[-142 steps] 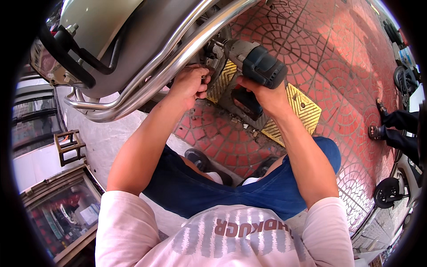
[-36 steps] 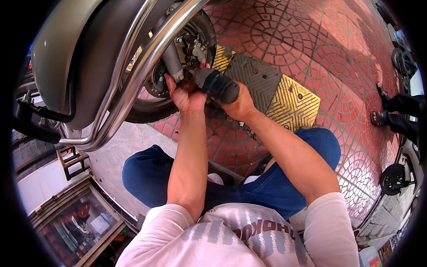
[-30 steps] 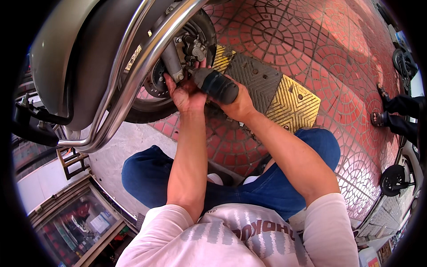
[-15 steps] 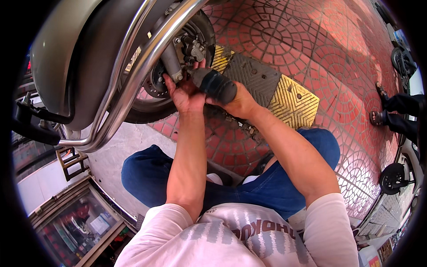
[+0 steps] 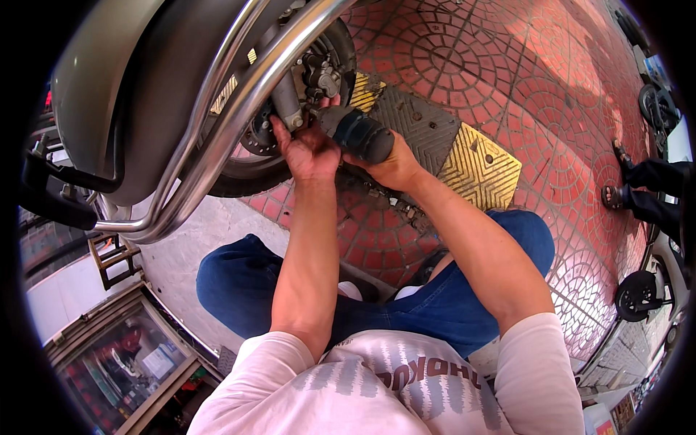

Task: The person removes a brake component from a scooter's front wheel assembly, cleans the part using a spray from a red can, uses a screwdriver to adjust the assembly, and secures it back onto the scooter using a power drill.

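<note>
My right hand point(image 5: 395, 165) is wrapped round a black cordless power driver point(image 5: 362, 135), whose nose points up and left at the lower end of a grey fork leg point(image 5: 287, 105). Palm up below that fork end lies my left hand point(image 5: 310, 154), thumb and fingers apart. Its thumb is by the brake disc point(image 5: 255, 136), and its fingertips reach behind the driver's nose toward the metal brake caliper point(image 5: 321, 75). The tip of the driver and whatever it meets are hidden. A black-tyred wheel point(image 5: 243, 180) stands behind the fork.
Chrome guard bars point(image 5: 250, 90) cross close above the wheel, beside the grey bodywork point(image 5: 101, 80). A yellow-and-black ramp point(image 5: 478, 165) lies on red paving. At lower left stands a glass-topped case point(image 5: 130, 362). A person's sandalled feet point(image 5: 613, 196) are far right.
Both hands and the driver have shifted slightly to the right in the view, along with the fork and caliper. The grip on the driver looks the same.
</note>
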{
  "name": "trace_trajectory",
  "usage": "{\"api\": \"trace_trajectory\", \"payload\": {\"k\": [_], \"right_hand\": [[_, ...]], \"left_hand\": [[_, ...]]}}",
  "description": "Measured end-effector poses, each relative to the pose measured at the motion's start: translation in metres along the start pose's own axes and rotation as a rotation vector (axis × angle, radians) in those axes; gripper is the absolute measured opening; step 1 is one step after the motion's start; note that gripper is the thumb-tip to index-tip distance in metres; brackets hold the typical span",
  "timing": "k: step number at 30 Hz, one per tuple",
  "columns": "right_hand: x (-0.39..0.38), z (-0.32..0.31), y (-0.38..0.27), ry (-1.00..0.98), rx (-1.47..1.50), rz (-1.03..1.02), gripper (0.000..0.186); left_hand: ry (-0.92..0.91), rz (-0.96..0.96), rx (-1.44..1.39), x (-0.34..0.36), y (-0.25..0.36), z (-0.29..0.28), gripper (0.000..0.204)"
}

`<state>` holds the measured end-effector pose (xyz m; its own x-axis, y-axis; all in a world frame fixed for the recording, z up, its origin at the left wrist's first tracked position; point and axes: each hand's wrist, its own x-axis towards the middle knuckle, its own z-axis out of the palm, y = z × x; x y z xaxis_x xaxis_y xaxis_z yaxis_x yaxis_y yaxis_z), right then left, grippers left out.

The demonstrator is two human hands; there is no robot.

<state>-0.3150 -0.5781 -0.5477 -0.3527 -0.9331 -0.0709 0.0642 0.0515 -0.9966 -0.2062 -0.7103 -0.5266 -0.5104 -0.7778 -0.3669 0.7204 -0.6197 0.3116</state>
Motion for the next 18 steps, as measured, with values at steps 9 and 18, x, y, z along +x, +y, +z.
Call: {"api": "trace_trajectory", "payload": {"k": [9, 18], "right_hand": [[0.000, 0.005, -0.002, 0.063, -0.062, 0.011, 0.033], [-0.004, 0.018, -0.013, 0.088, -0.193, -0.015, 0.026]], "left_hand": [[0.147, -0.049, 0.223, -0.009, 0.011, -0.008, 0.080], [0.117, 0.924, 1.811, -0.142, 0.153, 0.056, 0.033]]}}
